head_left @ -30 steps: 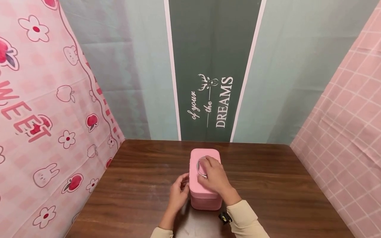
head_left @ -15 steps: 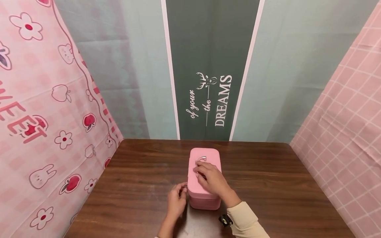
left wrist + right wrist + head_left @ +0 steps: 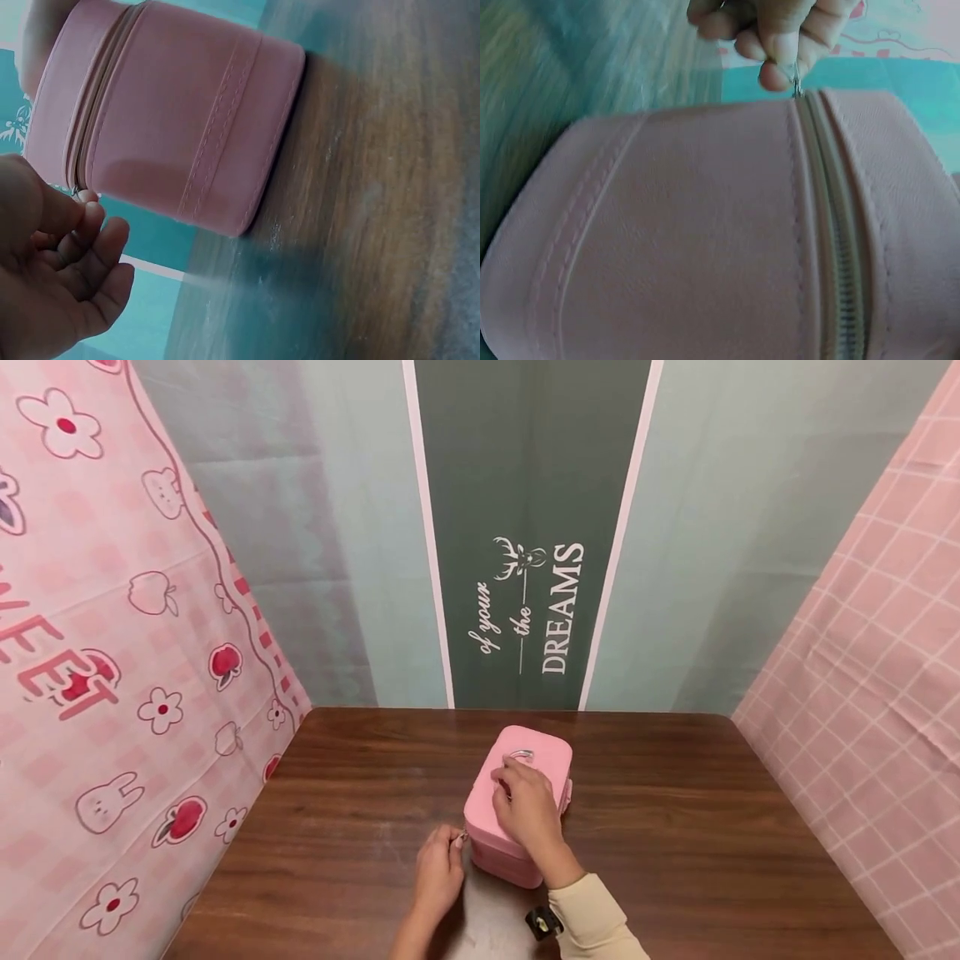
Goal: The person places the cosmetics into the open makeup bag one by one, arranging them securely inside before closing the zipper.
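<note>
A pink cosmetic case (image 3: 487,814) with a zipped lid stands upright on the table, turned at an angle. At its near left corner my left hand (image 3: 438,872) pinches the small metal zipper pull (image 3: 797,81) between thumb and finger. The zipper (image 3: 840,247) runs below the lid and looks closed along the side facing the right wrist camera. On top, my right hand (image 3: 531,814) curls its fingers over the silver handle (image 3: 522,753), which the hand partly hides. The case's inside is hidden.
A brown wooden table (image 3: 690,843) lies under the case, its far edge close behind. Fabric hangs around it: a pink printed cloth (image 3: 150,635) on the left, a green lettered one (image 3: 525,460) behind, a pink checked one (image 3: 870,693) on the right.
The case has turned clockwise, its far end swinging right. My left hand has moved slightly nearer and left with the zipper pull. My right hand has stayed on the lid, moving with the case.
</note>
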